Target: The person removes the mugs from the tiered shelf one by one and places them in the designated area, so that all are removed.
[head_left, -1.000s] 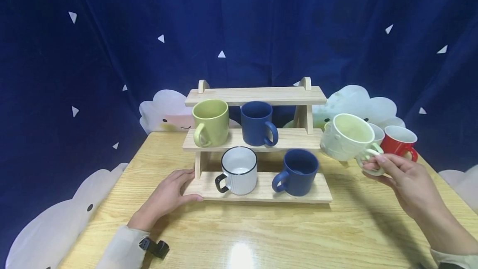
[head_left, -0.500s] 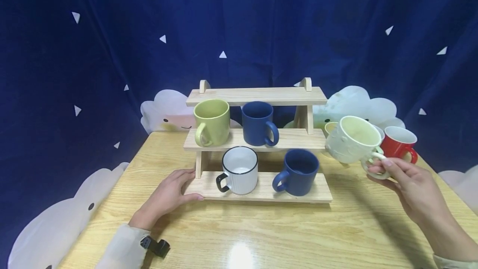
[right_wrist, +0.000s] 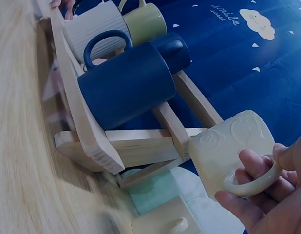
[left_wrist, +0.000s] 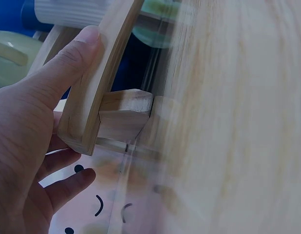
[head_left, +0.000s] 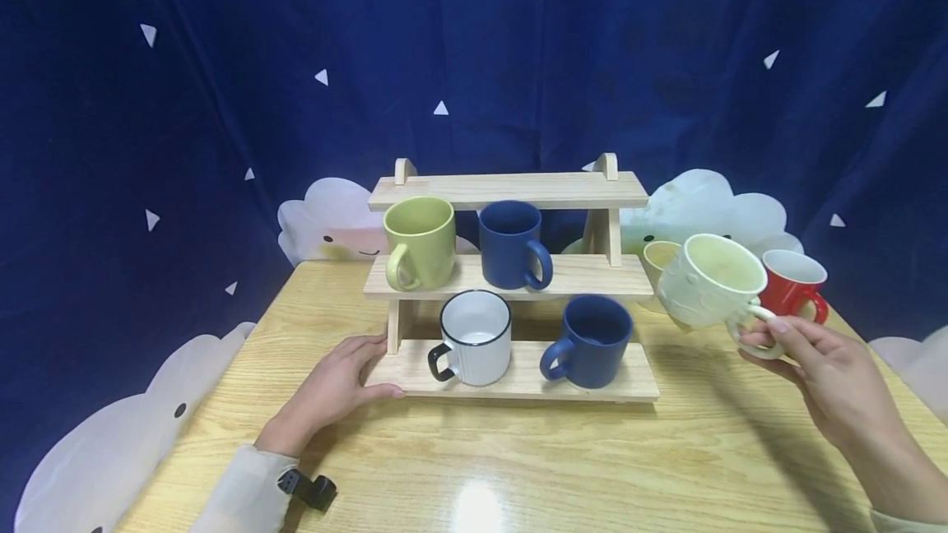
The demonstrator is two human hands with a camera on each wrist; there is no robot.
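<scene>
My right hand (head_left: 833,368) pinches the handle of a pale cream mug (head_left: 699,294) with a raised pattern. The mug is lifted off the table, tilted, just right of the wooden shelf rack (head_left: 511,190). In the right wrist view, fingers pass through the handle of this mug (right_wrist: 223,146). My left hand (head_left: 333,381) holds the left end of the rack's lowest board, and in the left wrist view the thumb lies along that board (left_wrist: 87,97). On the lowest board stand a white mug (head_left: 481,352) with black rim and a navy mug (head_left: 596,344).
The middle board bears a green mug (head_left: 425,249) and another navy mug (head_left: 509,245). Behind the held mug, a yellow mug (head_left: 659,257) and a red mug (head_left: 788,286) stand on the table (head_left: 592,467). A blue curtain (head_left: 474,48) hangs behind.
My right hand has moved the cream mug slightly right and down, away from the rack, exposing more of the yellow mug. My left hand stays on the rack.
</scene>
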